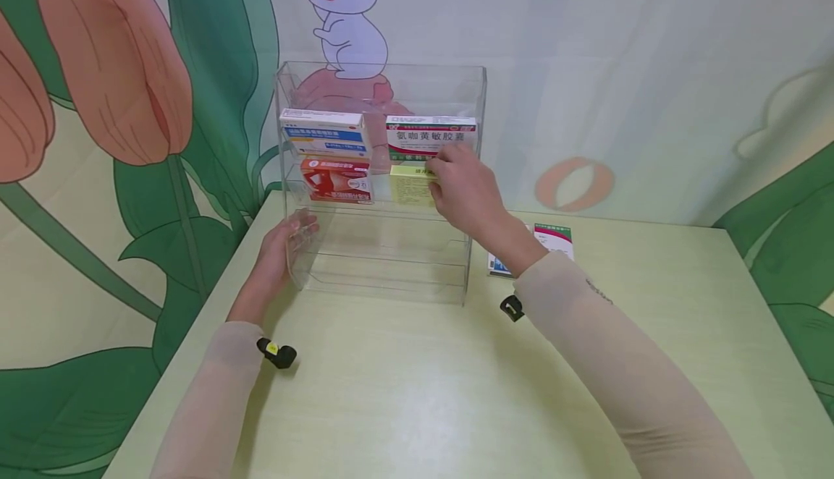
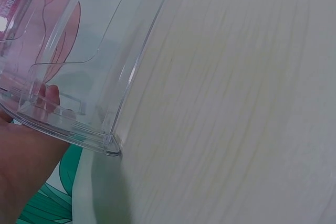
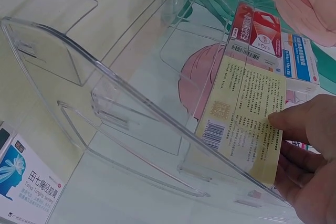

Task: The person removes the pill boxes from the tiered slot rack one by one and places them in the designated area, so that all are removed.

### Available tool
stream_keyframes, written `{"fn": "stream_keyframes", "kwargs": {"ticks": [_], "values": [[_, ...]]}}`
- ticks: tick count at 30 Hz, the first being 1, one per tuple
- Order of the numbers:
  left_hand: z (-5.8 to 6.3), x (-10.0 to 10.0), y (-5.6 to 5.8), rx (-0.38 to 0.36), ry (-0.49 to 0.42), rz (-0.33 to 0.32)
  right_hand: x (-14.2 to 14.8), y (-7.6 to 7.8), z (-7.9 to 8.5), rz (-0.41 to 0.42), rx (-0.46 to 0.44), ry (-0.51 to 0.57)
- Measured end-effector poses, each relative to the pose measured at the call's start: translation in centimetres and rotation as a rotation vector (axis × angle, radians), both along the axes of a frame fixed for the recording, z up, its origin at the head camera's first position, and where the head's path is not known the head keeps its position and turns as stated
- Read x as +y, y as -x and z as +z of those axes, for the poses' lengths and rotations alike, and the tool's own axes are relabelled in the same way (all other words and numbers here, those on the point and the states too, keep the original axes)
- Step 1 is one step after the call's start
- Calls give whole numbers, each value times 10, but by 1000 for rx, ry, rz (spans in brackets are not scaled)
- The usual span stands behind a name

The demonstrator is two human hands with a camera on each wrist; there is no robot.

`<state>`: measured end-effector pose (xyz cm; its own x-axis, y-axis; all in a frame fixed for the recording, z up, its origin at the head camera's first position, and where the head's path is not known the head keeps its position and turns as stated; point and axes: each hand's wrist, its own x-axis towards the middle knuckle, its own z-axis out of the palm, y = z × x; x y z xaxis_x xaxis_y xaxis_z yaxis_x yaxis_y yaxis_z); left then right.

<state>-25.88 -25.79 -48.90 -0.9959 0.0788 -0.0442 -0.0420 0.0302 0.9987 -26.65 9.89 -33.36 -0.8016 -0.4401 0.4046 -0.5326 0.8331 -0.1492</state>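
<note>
A clear plastic display rack (image 1: pixel 388 256) stands on the table. My left hand (image 1: pixel 279 246) holds its left side near the bottom, fingers seen through the clear wall in the left wrist view. With thumb and fingers, my right hand (image 1: pixel 470 184) pinches the right end of a yellow medicine box (image 3: pixel 236 109) at the rack's second row. Left of it in that row lies a red medicine box (image 1: pixel 337 181). In the row above are a blue-and-white medicine box (image 1: pixel 323 134) and a green-and-white medicine box (image 1: pixel 426 137), the latter partly behind my fingers.
On the table right of the rack, partly hidden by my right wrist, lie a white box with a green and pink edge (image 1: pixel 554 239) and a white-and-blue box (image 3: pixel 32 179). A printed curtain (image 1: pixel 619 88) hangs behind the table.
</note>
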Motion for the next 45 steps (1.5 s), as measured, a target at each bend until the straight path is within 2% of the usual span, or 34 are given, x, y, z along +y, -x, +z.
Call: {"fn": "stream_keyframes", "kwargs": {"ticks": [13,19,24,28,34,41,45], "values": [[-1,-2,-2,-7,1,-2,-5,-1,-2,-24,-15,-2],[-2,-4,-5,-12,13,0,-7,-3,0,10,1,-40],[-1,-4,-5,-9,5,-1,-4,-4,2,52,24,-23],[1,-4,-6,-7,7,2,1,-8,9,87,15,29],[3,-3,-6,-5,2,1,16,-16,35,135,13,140],[2,1,-3,-3,7,-17,65,-27,62,131,-13,428],[1,2,-1,-8,3,-14,101,-35,65,79,6,489]]}}
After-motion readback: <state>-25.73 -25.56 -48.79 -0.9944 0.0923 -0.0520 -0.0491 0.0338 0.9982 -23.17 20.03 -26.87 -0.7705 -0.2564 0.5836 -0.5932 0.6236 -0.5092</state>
